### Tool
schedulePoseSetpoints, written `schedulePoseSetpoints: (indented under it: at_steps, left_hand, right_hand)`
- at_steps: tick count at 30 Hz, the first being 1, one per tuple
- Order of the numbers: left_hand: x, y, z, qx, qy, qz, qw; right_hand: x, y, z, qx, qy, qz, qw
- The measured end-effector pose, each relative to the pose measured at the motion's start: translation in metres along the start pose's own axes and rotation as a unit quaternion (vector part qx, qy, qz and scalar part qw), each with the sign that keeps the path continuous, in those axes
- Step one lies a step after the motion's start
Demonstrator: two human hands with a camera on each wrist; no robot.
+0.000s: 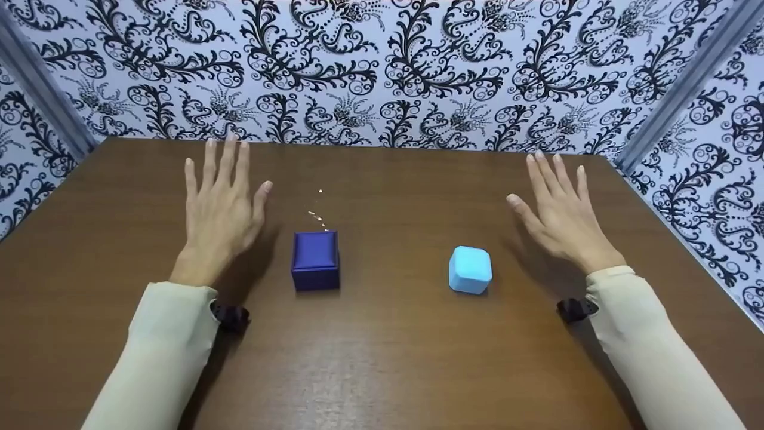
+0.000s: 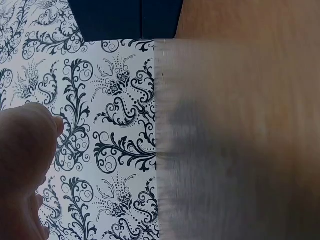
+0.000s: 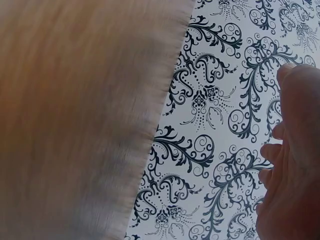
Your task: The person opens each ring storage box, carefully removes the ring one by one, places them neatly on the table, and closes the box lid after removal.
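Observation:
A dark blue hinged box, like a ring box (image 1: pixel 315 260), sits on the brown table left of centre. To its right stands a small light blue box (image 1: pixel 470 270) with rounded corners. My left hand (image 1: pixel 219 212) is held to the left of the dark blue box, fingers straight, holding nothing. Beyond the light blue box on the right, my right hand (image 1: pixel 564 221) has its fingers stretched out and holds nothing. Both boxes look closed. In the left wrist view the dark blue box (image 2: pixel 125 20) shows at the top edge; the right wrist view shows no box.
The wooden table (image 1: pixel 382 358) reaches back to a wall with black scroll patterns (image 1: pixel 382 77). Patterned side panels stand at left and right. Small bright specks (image 1: pixel 316 216) lie behind the dark blue box. A small dark device (image 1: pixel 231 318) is on each wrist.

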State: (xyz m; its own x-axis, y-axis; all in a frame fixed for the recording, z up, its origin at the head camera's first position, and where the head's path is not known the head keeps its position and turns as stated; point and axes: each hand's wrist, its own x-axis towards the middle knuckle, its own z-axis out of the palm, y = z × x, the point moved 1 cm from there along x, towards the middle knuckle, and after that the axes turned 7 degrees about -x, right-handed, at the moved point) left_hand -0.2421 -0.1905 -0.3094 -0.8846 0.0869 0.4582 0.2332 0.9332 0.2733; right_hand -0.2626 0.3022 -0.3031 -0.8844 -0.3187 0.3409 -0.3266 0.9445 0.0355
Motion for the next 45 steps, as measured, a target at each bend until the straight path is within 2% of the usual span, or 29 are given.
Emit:
schedulePoseSetpoints:
  at_steps: [3, 7, 13, 17, 21, 24, 26, 28, 31, 34, 36, 39, 41, 45]
  left_hand:
    - [0.0, 0.0, 0.0, -0.009, 0.009, 0.001, 0.9999]
    - [0.0, 0.002, 0.0, -0.026, 0.037, 0.013, 0.9989]
    - [-0.001, 0.003, 0.0, -0.063, 0.062, 0.022, 0.9959]
    - [-0.001, 0.005, -0.002, -0.111, 0.041, 0.006, 0.9929]
    - [0.0, 0.005, -0.006, -0.174, -0.017, -0.027, 0.9841]
    - [0.001, 0.006, -0.008, -0.229, -0.083, -0.041, 0.969]
    - [0.001, 0.005, -0.01, -0.261, -0.141, -0.041, 0.9541]
    - [0.0, 0.006, -0.011, -0.286, -0.201, -0.032, 0.9364]
    - [-0.003, 0.005, -0.011, -0.314, -0.288, -0.023, 0.9043]
    - [-0.007, 0.005, -0.007, -0.337, -0.351, -0.016, 0.8738]
    - [-0.008, 0.006, -0.005, -0.347, -0.381, -0.018, 0.8571]
    - [-0.009, 0.007, -0.002, -0.353, -0.409, -0.013, 0.8415]
    - [-0.01, 0.008, -0.001, -0.35, -0.422, -0.006, 0.8364]
    - [-0.012, 0.01, 0.001, -0.336, -0.435, 0.006, 0.8355]
  right_hand:
    - [0.001, -0.001, -0.001, 0.006, 0.004, 0.001, 1.0]
    - [0.001, -0.002, -0.003, 0.023, 0.015, 0.003, 0.9996]
    - [-0.002, -0.006, -0.006, 0.054, 0.027, 0.027, 0.9978]
    - [-0.002, -0.008, -0.008, 0.063, 0.034, 0.027, 0.9971]
    - [-0.002, -0.01, -0.01, 0.075, 0.036, 0.025, 0.9962]
    - [-0.002, -0.012, -0.011, 0.085, 0.039, 0.021, 0.9954]
    - [-0.001, -0.013, -0.012, 0.09, 0.042, 0.016, 0.9949]
    - [-0.001, -0.014, -0.013, 0.096, 0.043, 0.013, 0.9944]
    - [0.0, -0.016, -0.013, 0.104, 0.042, 0.011, 0.9936]
    - [0.0, -0.017, -0.014, 0.109, 0.038, 0.013, 0.9932]
    - [0.0, -0.018, -0.015, 0.109, 0.038, 0.011, 0.9932]
    - [0.0, -0.019, -0.016, 0.11, 0.038, 0.01, 0.9932]
    - [0.0, -0.02, -0.017, 0.113, 0.037, 0.009, 0.9929]
    - [-0.001, -0.021, -0.018, 0.121, 0.035, 0.007, 0.992]
